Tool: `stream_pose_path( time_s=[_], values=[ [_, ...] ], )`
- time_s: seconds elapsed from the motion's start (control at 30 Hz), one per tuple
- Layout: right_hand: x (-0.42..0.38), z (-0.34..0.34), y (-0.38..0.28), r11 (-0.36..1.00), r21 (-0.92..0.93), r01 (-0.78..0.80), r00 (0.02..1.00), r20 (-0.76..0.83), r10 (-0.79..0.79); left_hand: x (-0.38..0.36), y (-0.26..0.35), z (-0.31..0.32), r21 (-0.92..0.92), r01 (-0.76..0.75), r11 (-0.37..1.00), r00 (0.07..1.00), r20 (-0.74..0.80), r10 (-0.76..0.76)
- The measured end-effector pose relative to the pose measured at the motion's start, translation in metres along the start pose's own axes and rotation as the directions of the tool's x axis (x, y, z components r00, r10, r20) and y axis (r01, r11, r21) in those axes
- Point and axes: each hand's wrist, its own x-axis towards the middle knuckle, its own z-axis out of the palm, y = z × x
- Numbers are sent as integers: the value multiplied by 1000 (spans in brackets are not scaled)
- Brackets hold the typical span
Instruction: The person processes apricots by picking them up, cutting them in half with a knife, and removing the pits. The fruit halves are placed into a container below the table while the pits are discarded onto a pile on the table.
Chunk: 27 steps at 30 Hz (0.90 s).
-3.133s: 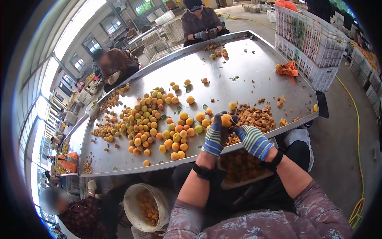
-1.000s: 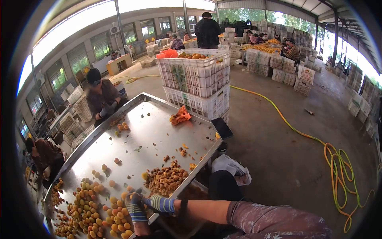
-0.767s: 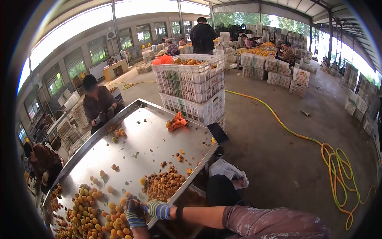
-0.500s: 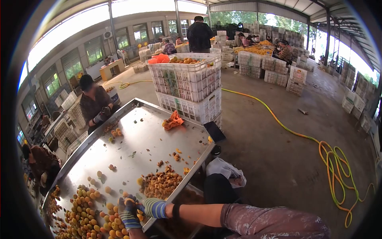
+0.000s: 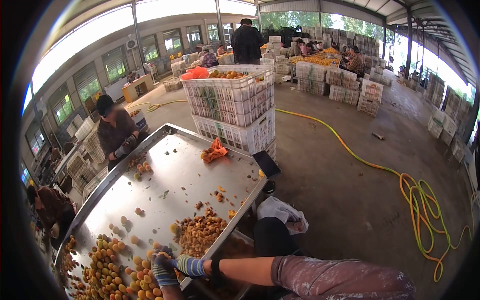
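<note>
On my feed, both hands together at the near table edge. Left hand (image 5: 165, 270) and right hand (image 5: 190, 265), striped gloves, meet at the fingertips; fingers curled, a small orange bit of fruit (image 5: 162, 254) showing among the left one's. Too small for me to tell how firmly either grips. Dark wristband (image 5: 216, 269) behind the right glove, then bare forearm and patterned sleeve (image 5: 345, 276).

Heap of whole fruit (image 5: 102, 262), yellow to reddish, left of the left hand, nearest ones just beside it. Brown pile (image 5: 202, 234) just beyond the right hand, pits or scraps, can't tell which. Both on the metal table (image 5: 172, 192), loose leaves and bits past them. Well ahead of the hands, near the far edge: orange cloth (image 5: 215, 151), crumpled. Beyond that, stacked crates (image 5: 232, 102), fruit in the top one.

Right of the right hand, off the table: white plastic bag (image 5: 283, 215); much farther right, a coiled yellow-green hose (image 5: 419, 200) on the floor. Ahead-left across the table, a co-worker (image 5: 112, 127), gloved hands close together.
</note>
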Motion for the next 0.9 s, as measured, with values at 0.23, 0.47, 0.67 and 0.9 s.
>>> stream_pose_path(
  time_s=[0.23,0.47,0.67,0.9],
  values=[
    [63,-4,75,804,-479,352,843,-211,-495,-12,8,3,-97,20,995,990,144,-6],
    [50,-12,46,846,-453,281,928,-97,-360,-24,39,21,41,52,998,999,1,-52],
    [41,2,41,833,-139,536,792,-259,-553,-12,14,-1,17,-28,999,999,35,28],
    [41,-20,52,765,-551,333,895,-70,-440,3,-6,-39,-474,111,874,994,37,-107]
  ],
)
